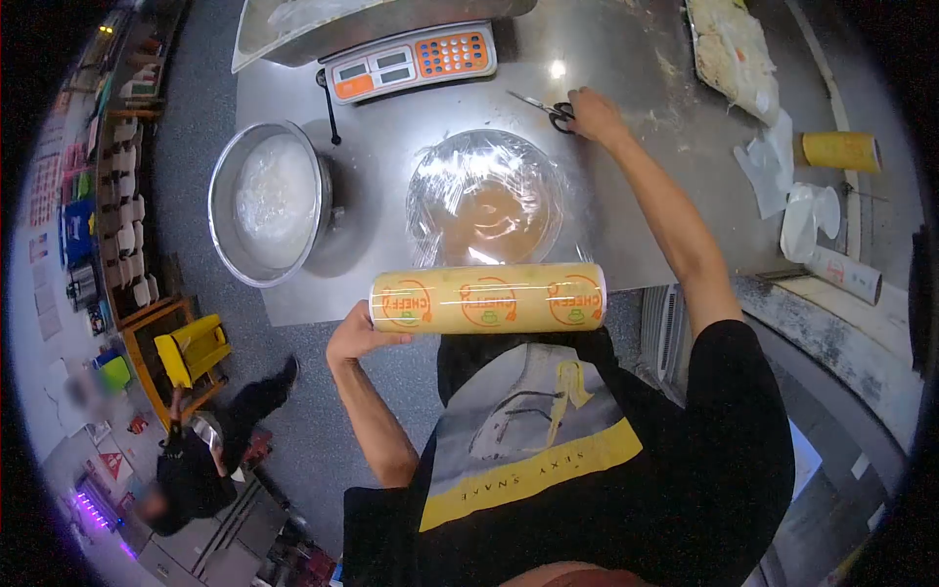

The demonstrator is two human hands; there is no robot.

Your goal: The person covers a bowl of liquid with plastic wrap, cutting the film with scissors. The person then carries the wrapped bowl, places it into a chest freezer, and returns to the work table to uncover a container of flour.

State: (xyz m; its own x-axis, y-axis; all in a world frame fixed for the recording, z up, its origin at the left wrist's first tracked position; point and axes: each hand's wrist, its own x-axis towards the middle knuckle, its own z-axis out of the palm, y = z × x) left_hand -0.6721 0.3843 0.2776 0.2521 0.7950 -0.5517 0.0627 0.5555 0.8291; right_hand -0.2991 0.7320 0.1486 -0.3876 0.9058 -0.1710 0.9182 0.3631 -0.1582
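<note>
My left hand [360, 336] is closed around the left end of a yellow cling film roll [489, 298] printed with red and green logos. The roll lies level across the table's front edge, close to my body. Film from it stretches over a bowl [489, 201] holding something light brown. Past the bowl on the right, my right hand [594, 115] is closed at the black handles of a pair of scissors [559, 116]. The scissor blades point left, low over the steel table. Part of the fingers' grip on the handles is hidden.
A metal bowl [272, 203] with white contents stands left on the table [636, 210]. Behind are a scale [411, 64] and a metal tray [293, 34]. At right are a food tray [729, 54] and another yellow roll [841, 152]. A person [196, 470] is at lower left.
</note>
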